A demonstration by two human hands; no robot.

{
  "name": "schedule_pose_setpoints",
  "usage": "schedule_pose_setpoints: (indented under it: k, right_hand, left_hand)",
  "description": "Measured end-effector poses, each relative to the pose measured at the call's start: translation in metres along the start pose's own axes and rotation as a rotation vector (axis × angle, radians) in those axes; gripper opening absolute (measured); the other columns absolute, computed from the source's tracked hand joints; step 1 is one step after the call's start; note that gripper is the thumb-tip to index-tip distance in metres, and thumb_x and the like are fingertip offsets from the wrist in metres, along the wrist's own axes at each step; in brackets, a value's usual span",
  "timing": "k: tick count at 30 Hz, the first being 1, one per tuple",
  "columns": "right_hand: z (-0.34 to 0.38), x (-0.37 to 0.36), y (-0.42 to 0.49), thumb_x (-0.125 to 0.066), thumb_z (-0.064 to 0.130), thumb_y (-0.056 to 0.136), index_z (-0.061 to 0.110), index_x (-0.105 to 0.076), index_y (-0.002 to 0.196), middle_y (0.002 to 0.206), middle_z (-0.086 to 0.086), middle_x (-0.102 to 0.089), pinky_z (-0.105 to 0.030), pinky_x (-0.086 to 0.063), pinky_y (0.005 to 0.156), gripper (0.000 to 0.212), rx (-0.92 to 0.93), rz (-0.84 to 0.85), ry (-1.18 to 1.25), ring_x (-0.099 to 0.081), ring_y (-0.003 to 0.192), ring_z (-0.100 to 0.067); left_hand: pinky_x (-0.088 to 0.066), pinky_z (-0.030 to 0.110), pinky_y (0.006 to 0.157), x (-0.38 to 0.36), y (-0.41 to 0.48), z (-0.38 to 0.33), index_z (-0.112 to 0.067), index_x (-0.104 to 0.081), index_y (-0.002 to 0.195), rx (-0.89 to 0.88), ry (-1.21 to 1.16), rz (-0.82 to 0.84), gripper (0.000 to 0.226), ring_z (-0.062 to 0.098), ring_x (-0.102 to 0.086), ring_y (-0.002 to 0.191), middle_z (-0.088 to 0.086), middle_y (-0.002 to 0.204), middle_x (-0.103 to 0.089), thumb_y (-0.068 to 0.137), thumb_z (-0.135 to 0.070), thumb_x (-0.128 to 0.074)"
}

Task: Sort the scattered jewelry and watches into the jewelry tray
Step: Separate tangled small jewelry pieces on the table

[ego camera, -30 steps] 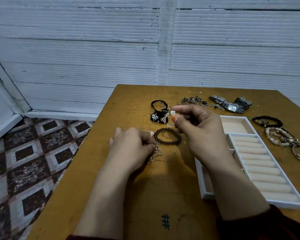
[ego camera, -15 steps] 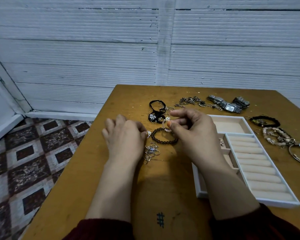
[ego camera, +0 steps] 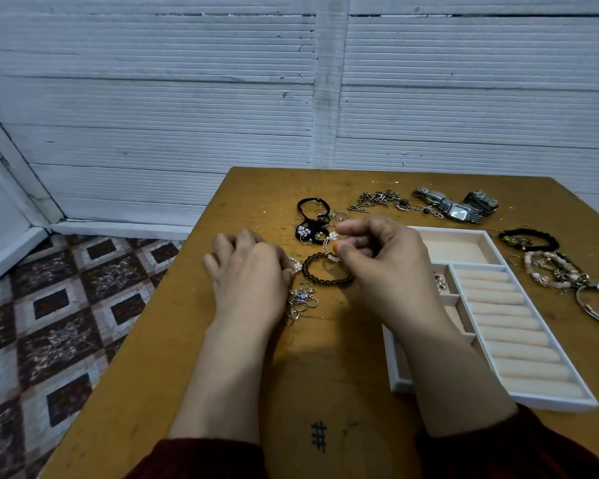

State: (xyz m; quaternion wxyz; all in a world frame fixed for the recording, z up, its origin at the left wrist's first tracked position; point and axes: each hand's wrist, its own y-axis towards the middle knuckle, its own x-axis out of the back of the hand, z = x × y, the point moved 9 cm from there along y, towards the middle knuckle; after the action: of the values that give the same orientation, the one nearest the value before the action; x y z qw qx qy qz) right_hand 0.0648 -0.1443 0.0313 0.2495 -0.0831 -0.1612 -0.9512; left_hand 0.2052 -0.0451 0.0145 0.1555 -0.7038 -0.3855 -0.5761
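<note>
across the big ochre wooden table [ego camera: 222, 357] nothing else has shifted, and the white jewelry tray with beige padded rolls [ego camera: 547, 401] lies just beside our right forearm, its roll slots not yet filled. what has changed is the hands. over the last second our left hand [ego camera: 249, 274] has left the tangle of thin wire rings [ego camera: 300, 300] and slid up the table, while our right hand [ego camera: 384, 264] has dropped lower, to the far rim of the dark brown beaded bracelet [ego camera: 325, 280]. we judge both hands are now working one piece, which is not yet bound for the tray. the right thumb and forefinger pinch the fine chain with white pearl clusters [ego camera: 332, 238] just above the bracelet. the left fingers are curled with their tips at the chain's other end, but we cannot tell whether they grip it.
</note>
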Motion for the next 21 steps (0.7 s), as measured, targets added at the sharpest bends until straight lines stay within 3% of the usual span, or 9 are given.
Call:
schedule_pose_setpoints:
  k: [8,13,17,21]
  right_hand:
    - [0.003,0.002,-0.001,-0.067,0.009,0.085,0.02,-0.07,0.09,0.072,0.008,-0.064,-0.008,-0.044,0.053,0.012,0.012,-0.019,-0.028,-0.058,0.06,0.006]
    - [-0.005,0.005,0.002,-0.067,0.011,0.084,0.025,-0.071,0.085,0.069,0.009,-0.065,-0.02,-0.054,0.061,0.014,-0.031,-0.051,-0.071,-0.063,0.064,0.0]
    - [0.002,0.018,-0.002,-0.067,0.011,0.083,0.024,-0.072,0.086,0.067,0.01,-0.064,-0.012,-0.044,0.056,0.015,-0.005,-0.09,-0.074,-0.06,0.061,0.0]
    - [0.003,0.044,-0.018,-0.068,0.01,0.083,0.024,-0.07,0.086,0.073,0.008,-0.066,-0.012,-0.047,0.058,0.014,-0.002,-0.137,-0.035,-0.062,0.066,-0.002]
  left_hand:
    - [-0.024,0.041,0.095,-0.006,-0.002,0.002,-0.025,-0.065,0.108,-0.007,-0.002,-0.01,0.027,0.025,-0.025,0.121,0.0,0.127,-0.044,0.095,-0.042,-0.049]
    - [-0.024,0.042,0.097,0.009,-0.008,0.002,-0.024,-0.064,0.109,0.071,-0.113,-0.079,0.025,0.027,-0.026,0.123,0.003,0.129,-0.045,0.096,-0.038,-0.049]
    - [-0.024,0.041,0.098,0.017,-0.019,-0.011,-0.027,-0.066,0.107,0.083,-0.244,-0.119,0.022,0.026,-0.026,0.124,0.002,0.13,-0.045,0.095,-0.037,-0.051]
    - [-0.023,0.037,0.097,0.021,-0.031,-0.035,-0.029,-0.066,0.104,0.067,-0.359,-0.134,0.018,0.024,-0.027,0.122,-0.001,0.126,-0.046,0.094,-0.037,-0.053]
